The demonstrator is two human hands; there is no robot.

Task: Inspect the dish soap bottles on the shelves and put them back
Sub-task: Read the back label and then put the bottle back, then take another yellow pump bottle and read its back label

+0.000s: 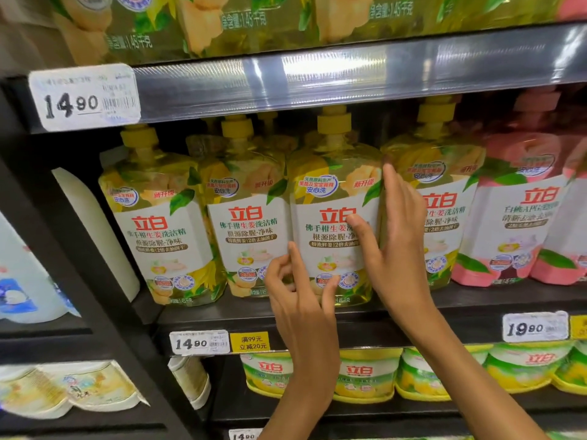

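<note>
Dark shop shelving (444, 315) fills the view, its middle tier crowded with yellow pump bottles of dish soap standing upright in a row. Both hands are on the third bottle from the left (330, 198), which stands on that tier. The right hand (397, 246) lies along the bottle's right flank, fingers long and nearly straight, reaching up the gap beside the neighbouring bottle, while the thumb presses flat on the white label. The left hand (295, 300) is at the bottle's lower left corner, index finger extended up along the edge and the other fingers loosely curled against the base; whether it truly grips, I cannot tell.

Close around it, the second yellow bottle (244, 217) touches on the left and the fourth (444, 198) crowds in on the right, partly hidden by the right hand. Farther left stands another yellow bottle (158, 223), then a white container (95, 230). To the right come pink bottles (521, 217). The upper shelf edge hangs low over the pump tops, carrying a price tag reading 14.90 (84, 98). Below, tags (199, 342) front the shelf lip, and green-and-yellow packs (368, 373) sit underneath.
</note>
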